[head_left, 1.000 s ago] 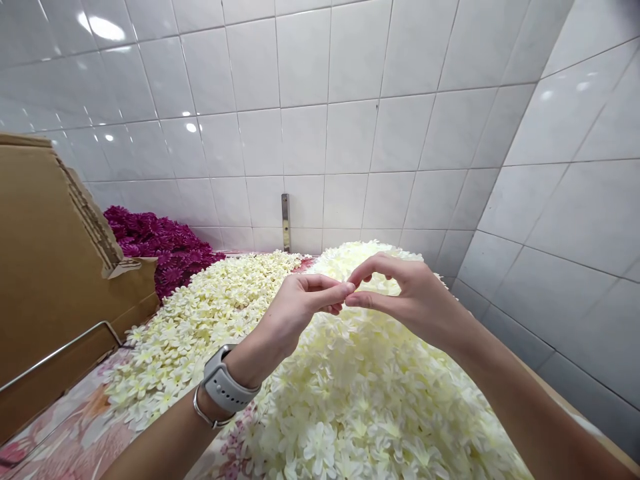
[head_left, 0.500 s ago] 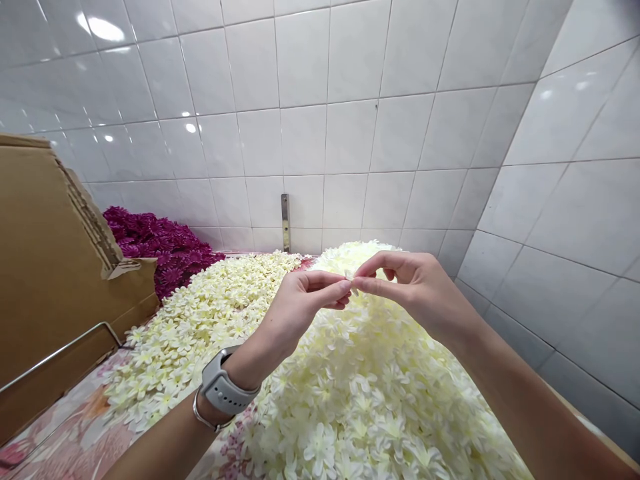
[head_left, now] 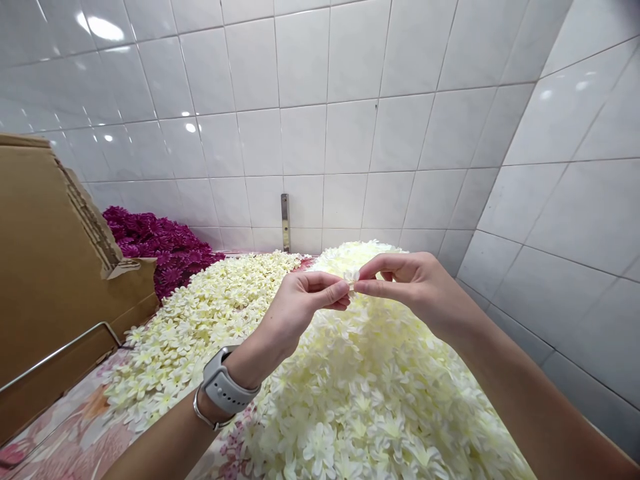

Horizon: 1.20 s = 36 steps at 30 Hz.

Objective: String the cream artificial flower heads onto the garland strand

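Observation:
Between my fingertips is a small white artificial flower (head_left: 351, 275), partly covered by the fingers. My left hand (head_left: 305, 303) pinches it from the left, thumb against the fingers, and wears a grey-banded watch on the wrist. From the right, my right hand (head_left: 407, 287) grips it between thumb and index finger. Both hands are held above a large heap of white flowers (head_left: 370, 400), whose petals are loose and fluffy. A flatter spread of cream-white flowers (head_left: 200, 320) lies left of my left forearm.
Magenta flowers (head_left: 165, 247) are piled at the back left, behind a cardboard box (head_left: 60, 267) with a torn edge. A bent metal wire (head_left: 60, 353) runs along the box. White tiled walls (head_left: 350, 133) close off the back and right. The flowers lie on a floral cloth (head_left: 95, 433).
My right hand has shifted very slightly right, and the flower between the fingertips shows more of its petals. Both hands keep their pinch.

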Each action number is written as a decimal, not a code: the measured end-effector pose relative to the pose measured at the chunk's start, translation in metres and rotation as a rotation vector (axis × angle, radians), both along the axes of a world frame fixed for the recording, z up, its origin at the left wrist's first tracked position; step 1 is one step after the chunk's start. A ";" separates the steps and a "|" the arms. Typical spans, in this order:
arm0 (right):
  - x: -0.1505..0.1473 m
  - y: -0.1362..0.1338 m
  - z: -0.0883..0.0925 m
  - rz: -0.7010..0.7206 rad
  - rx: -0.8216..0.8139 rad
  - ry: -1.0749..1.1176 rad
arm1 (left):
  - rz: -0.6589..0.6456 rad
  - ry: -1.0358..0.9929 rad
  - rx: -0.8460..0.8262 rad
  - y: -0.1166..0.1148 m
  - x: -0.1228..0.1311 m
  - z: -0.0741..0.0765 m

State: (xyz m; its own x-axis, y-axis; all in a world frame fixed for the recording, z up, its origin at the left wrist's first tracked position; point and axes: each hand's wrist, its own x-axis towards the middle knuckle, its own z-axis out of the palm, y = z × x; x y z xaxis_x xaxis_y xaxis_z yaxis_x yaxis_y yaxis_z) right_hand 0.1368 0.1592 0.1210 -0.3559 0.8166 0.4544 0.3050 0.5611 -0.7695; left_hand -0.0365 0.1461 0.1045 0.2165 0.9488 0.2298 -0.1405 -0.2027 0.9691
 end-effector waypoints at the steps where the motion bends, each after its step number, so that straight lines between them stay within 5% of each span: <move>1: 0.000 0.000 0.000 0.001 -0.021 0.024 | -0.003 -0.008 -0.002 0.000 0.000 0.000; 9: 0.001 0.003 -0.002 -0.068 -0.071 0.097 | 0.038 0.001 -0.032 0.001 0.001 -0.001; 24: -0.002 -0.003 0.002 0.035 0.046 -0.071 | 0.092 0.159 0.206 -0.006 0.001 0.005; 30: -0.008 -0.002 -0.003 -0.097 0.148 -0.094 | 0.054 0.209 0.242 -0.008 0.004 0.003; 36: 0.001 0.006 -0.004 -0.369 0.073 0.221 | 0.057 0.223 0.246 -0.009 0.005 0.002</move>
